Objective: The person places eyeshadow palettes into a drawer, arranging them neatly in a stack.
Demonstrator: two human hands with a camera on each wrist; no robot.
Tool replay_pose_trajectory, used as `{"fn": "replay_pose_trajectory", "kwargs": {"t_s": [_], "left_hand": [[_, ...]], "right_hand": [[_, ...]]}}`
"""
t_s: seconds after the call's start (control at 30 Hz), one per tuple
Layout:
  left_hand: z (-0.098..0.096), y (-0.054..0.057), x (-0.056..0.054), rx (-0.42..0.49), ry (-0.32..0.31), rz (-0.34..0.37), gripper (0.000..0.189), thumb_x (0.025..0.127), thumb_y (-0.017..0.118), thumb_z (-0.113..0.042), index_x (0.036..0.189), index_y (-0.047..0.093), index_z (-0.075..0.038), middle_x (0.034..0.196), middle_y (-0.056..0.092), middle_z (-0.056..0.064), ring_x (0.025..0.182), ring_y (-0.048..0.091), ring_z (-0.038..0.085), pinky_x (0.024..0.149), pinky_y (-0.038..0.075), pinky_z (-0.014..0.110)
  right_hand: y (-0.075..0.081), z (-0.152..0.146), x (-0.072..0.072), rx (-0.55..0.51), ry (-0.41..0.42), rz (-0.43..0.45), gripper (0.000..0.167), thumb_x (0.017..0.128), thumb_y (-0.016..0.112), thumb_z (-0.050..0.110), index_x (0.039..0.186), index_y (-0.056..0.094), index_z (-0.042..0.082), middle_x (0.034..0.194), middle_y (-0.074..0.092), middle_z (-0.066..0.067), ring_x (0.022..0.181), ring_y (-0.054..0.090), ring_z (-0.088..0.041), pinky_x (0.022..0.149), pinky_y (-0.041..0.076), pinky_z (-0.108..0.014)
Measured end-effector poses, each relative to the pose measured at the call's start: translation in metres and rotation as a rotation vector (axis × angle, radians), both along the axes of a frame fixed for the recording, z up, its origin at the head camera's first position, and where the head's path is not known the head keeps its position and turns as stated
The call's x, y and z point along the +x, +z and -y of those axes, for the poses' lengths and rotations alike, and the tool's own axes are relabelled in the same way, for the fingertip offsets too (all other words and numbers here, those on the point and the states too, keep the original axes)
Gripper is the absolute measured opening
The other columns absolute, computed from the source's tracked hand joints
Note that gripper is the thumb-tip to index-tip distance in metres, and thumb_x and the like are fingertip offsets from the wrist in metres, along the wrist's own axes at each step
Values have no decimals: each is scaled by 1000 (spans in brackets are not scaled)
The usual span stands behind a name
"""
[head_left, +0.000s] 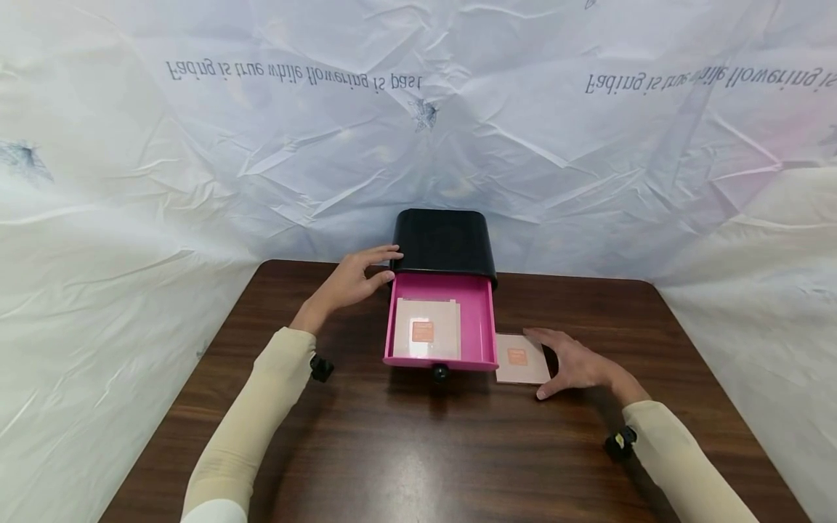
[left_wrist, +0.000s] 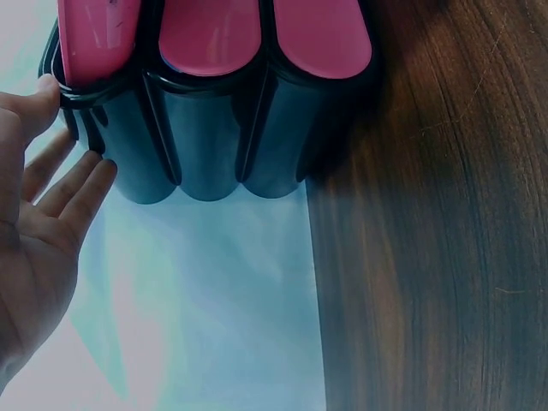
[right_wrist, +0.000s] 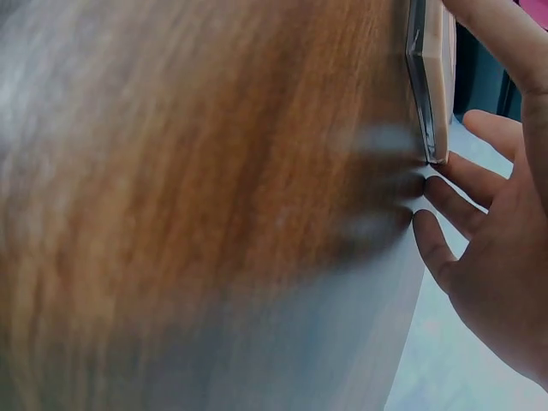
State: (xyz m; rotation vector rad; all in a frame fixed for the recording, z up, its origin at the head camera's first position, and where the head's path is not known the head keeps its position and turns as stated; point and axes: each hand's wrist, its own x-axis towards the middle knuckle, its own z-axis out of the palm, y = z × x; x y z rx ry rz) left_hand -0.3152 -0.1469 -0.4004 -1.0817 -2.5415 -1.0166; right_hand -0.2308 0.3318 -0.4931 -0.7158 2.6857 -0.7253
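A black drawer cabinet stands at the table's back edge, its top pink drawer pulled out. My left hand rests at the cabinet's left side, thumb near the front edge and fingertips against the black wall in the left wrist view. Inside the drawer, toward its left, lie flat cream square cases, the upper one with a peach label. Another such case lies on the table right of the drawer. Around its right end my right hand is spread, fingertips at the case's edge and the tabletop.
A round black knob sticks out from the drawer front. Below it are two more pink drawer fronts, pushed in. The dark wooden table is enclosed by wrinkled white sheeting behind and at both sides.
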Motion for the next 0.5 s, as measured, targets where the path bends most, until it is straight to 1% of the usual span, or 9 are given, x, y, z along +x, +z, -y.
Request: {"fn": "replay_pose_trajectory", "kwargs": {"t_s": [0.07, 0.17, 0.3, 0.5], "left_hand": [[0, 0, 0, -7, 1, -6, 43, 103, 64, -27, 144, 61, -14, 154, 51, 8, 129, 61, 29, 104, 47, 51], [-1, 0, 0, -8, 3, -3, 43, 103, 64, -27, 144, 61, -15, 154, 51, 7, 128, 61, 28, 104, 47, 51], [0, 0, 0, -9, 11, 1, 43, 103, 64, -28, 144, 61, -16, 154, 51, 6, 128, 62, 27, 105, 47, 49], [0, -1, -1, -15, 15, -2, 43, 103, 65, -28, 143, 61, -16, 154, 52, 5, 129, 61, 26, 105, 47, 46]], "right_hand": [[0, 0, 1, 42, -10, 5, 122, 68, 91, 58, 162, 28, 12, 161, 29, -25, 144, 28, -52, 103, 29, -77], [0, 1, 2, 78, -16, -5, 121, 69, 91, 57, 162, 28, 10, 160, 30, -27, 143, 29, -52, 103, 31, -76], [0, 0, 3, 70, -25, -23, 118, 71, 90, 55, 159, 32, 5, 158, 34, -28, 142, 32, -52, 103, 33, -73], [-3, -3, 6, 45, -26, -70, 115, 71, 88, 60, 158, 36, 6, 157, 38, -25, 141, 39, -48, 104, 38, -68]]}}
